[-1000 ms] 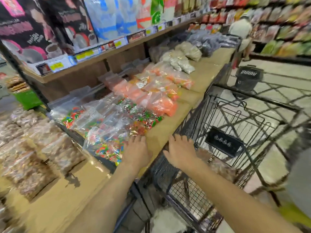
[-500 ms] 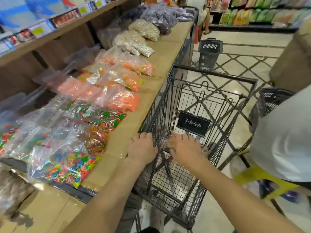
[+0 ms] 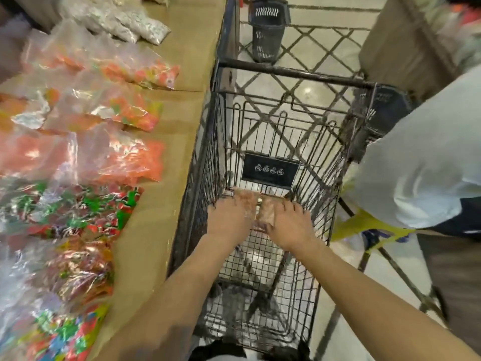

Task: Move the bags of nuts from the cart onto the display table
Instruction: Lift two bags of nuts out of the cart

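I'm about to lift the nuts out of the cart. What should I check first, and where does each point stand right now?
1. Hands on the load: the left hand and the right hand lie over the bags of nuts low in the cart: ok.
2. Fingers closed round a bag: hidden under the backs of the hands: cannot tell.
3. Free spot on the display table: a bare brown strip runs beside the candy bags: ok.
4. Way from cart to table: the cart stands right beside the table edge: ok.
5. Room on the cart's far side: a person in a white shirt is close against it: not ok.
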{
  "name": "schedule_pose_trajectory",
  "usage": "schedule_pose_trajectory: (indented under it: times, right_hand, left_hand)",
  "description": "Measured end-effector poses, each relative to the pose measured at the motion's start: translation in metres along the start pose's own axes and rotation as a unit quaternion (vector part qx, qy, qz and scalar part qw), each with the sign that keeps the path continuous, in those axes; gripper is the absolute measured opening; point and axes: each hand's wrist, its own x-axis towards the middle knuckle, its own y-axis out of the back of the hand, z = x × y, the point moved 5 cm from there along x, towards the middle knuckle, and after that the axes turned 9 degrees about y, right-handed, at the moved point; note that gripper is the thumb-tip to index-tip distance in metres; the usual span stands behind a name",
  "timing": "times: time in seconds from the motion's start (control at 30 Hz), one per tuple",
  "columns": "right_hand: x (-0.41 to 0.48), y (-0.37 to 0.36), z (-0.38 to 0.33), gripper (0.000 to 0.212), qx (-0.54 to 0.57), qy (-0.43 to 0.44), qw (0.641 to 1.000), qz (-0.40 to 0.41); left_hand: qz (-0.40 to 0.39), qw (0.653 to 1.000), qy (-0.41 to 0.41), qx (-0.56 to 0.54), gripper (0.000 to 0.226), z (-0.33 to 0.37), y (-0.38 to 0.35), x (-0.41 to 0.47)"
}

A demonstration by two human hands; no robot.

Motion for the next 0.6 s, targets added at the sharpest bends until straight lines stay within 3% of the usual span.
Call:
schedule_pose_trajectory:
  times: [0.2,0.3,0.6]
  right_hand:
    - [0.040,-0.046,0.021,0.076,0.024,-0.051,0.997,-0.048]
    - [0.060,-0.072,0.034,0.080,0.028,-0.061,0.996,-0.061]
    - [0.119,-0.163,0.079,0.089,0.057,-0.117,0.987,-0.095]
  left_hand:
    - [-0.048,0.998,-0.033,0.006,0.062,0.017,-0.033,0.050]
    - [-0.079,0.997,-0.024,0.001,0.068,0.025,-0.054,0.077]
    - [-0.125,0.992,0.010,0.031,0.058,0.044,-0.136,0.164]
